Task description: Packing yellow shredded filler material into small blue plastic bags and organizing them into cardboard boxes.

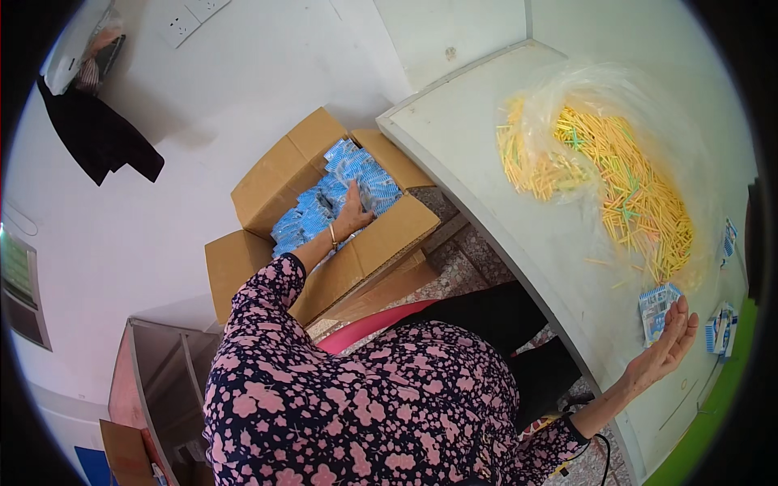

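Observation:
My left hand [350, 217] reaches into an open cardboard box [381, 241] and rests on a heap of small blue-and-white striped packets [304, 217]. Its fingers look apart, though some of their tips are hard to make out among the packets. Over the table on the right, my right hand [658, 356] is turned edge-on with fingers stretched out and nothing visible in it. A blue-and-white packet [655, 314] lies right beside those fingers. Farther up the table, a clear plastic bag [640, 89] lies open around many thin yellow sticks [644, 198], a few of them green.
More packets [720, 328] lie near the table's right edge. The white table [486, 146] stands close to the box, against the wall. A metal-framed shelf [162, 356] stands at lower left, and a black cloth [97, 134] hangs at upper left.

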`<state>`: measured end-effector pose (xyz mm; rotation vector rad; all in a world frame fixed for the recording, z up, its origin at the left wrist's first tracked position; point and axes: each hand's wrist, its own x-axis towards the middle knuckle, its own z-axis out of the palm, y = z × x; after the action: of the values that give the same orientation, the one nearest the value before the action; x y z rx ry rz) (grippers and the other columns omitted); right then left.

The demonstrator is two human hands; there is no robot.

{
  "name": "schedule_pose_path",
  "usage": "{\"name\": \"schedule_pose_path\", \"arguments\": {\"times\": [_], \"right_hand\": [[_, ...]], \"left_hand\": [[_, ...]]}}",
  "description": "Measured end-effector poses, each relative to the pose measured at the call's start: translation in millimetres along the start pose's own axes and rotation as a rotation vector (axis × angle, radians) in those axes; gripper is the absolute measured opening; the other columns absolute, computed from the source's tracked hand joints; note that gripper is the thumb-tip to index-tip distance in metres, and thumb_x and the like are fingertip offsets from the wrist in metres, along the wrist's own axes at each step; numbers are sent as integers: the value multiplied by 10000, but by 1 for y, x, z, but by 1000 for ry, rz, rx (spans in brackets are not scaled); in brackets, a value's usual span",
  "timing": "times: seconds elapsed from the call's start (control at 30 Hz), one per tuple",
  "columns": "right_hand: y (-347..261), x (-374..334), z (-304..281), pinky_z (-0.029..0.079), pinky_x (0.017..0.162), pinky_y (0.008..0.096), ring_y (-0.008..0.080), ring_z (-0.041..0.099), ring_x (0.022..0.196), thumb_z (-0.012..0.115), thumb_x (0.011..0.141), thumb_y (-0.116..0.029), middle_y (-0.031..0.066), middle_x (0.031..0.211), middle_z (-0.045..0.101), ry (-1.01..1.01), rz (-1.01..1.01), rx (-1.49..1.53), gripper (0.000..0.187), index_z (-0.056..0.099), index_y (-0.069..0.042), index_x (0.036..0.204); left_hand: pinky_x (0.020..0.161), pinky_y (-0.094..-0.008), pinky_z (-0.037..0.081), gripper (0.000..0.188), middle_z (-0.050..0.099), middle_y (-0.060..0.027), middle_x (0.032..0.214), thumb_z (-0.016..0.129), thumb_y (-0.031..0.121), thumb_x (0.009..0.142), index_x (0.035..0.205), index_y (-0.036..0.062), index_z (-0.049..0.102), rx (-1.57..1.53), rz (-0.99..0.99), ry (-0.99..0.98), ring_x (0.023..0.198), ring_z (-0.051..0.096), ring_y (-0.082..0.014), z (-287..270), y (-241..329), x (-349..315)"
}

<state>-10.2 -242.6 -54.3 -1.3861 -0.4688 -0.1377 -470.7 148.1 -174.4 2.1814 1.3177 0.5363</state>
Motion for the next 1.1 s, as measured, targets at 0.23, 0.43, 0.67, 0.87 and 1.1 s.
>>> {"name": "schedule_pose_path", "arguments": {"times": [0.23, 0.43, 0.67, 0.87, 1.1], "right_hand": [[-34, -28, 36, 386, 945, 346, 228, 534, 1033, 496, 911, -189, 163, 1119, 569, -239, 14, 99, 341, 485, 69, 1134], [-147, -65, 75, 510, 519, 349, 294, 610, 682, 511, 898, -250, 205, 735, 611, -821, -306, 1081, 367, 554, 10, 644], [-199, -83, 67, 485, 617, 375, 309, 593, 730, 493, 875, -447, 282, 798, 602, -434, -292, 1478, 550, 644, 79, 820], [-201, -54, 20, 480, 599, 351, 310, 567, 684, 496, 876, -398, 270, 806, 605, -797, 237, 1300, 516, 629, 69, 702], [-180, -48, 10, 462, 666, 325, 270, 569, 736, 535, 833, -231, 223, 870, 604, -492, 0, 859, 304, 587, 67, 807]], "left_hand": [[1087, -348, 120, 917, 78, -307, 1427, 559, 101, 765, 1341, -92, -128, 71, 213, -180, 1349, 84, -340, -1, -28, 9], [986, -403, 342, 793, 420, -246, 1287, 694, 317, 720, 1308, -56, 313, 754, 52, -80, 1192, 404, -385, -71, 73, 21], [942, -395, 379, 503, 503, -205, 1202, 666, 168, 762, 1196, 4, 471, 478, 645, -18, 1141, 450, -366, -25, 262, 36], [898, -396, 405, 406, 543, -202, 1129, 660, 187, 773, 1122, 17, 538, 17, 1162, -386, 1076, 490, -360, 80, 409, 9], [767, -421, 414, 444, 568, -190, 984, 683, 274, 735, 1037, -2, 512, -215, 1189, -457, 894, 513, -349, 225, 477, -16]]}}
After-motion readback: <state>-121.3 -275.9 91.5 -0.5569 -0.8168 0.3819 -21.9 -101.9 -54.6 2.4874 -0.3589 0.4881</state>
